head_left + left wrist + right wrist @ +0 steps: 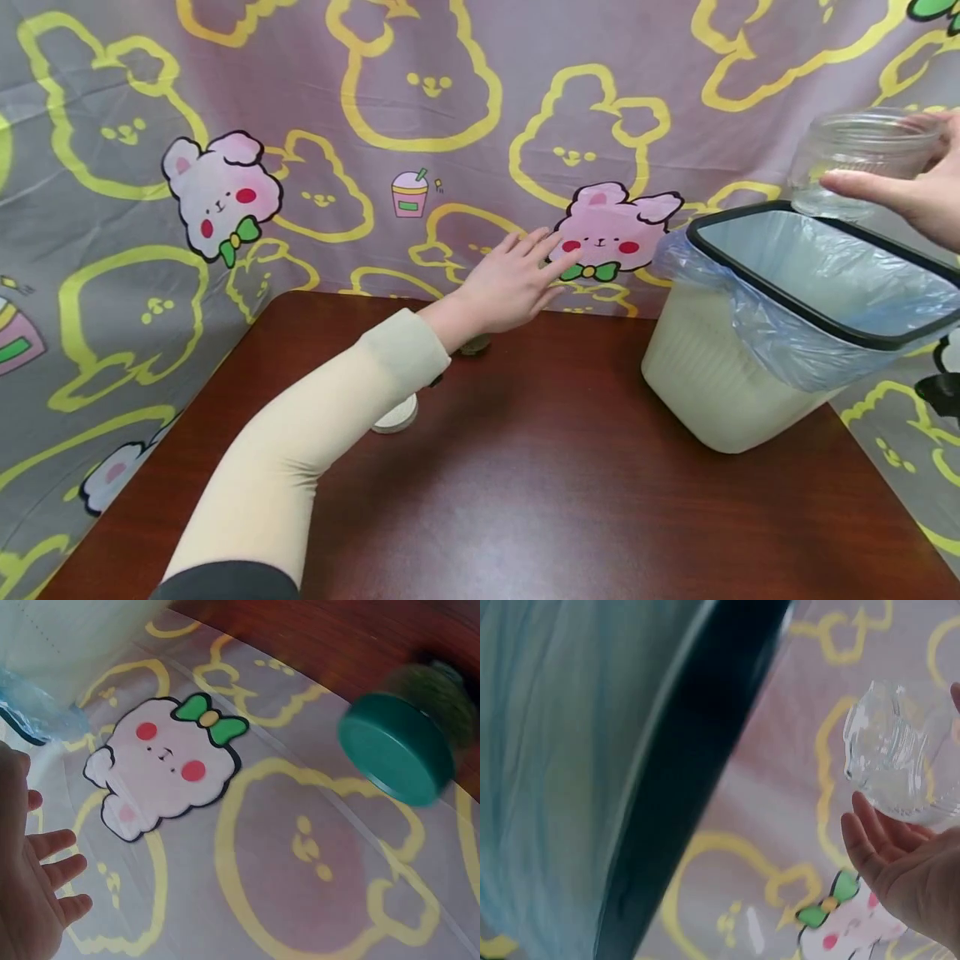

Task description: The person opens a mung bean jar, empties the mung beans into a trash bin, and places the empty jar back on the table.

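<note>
My right hand [918,187] grips a clear glass jar [855,162] between thumb and fingers, close over the back rim of the trash bin [720,367]. In the right wrist view the glass jar [900,750] looks see-through, with ridged glass at its neck. My left hand [510,283] is stretched out over the back of the table with its fingers spread, and it holds nothing. A jar with a green lid [397,750] stands near it in the left wrist view; my left arm mostly hides this in the head view.
A blue plastic liner [787,333] hangs over the bin's black rim at the right of the brown table [540,500]. Partly behind my left sleeve lies a round white-topped thing [396,414]. Patterned cloth [450,100] stands behind the table and at its left side.
</note>
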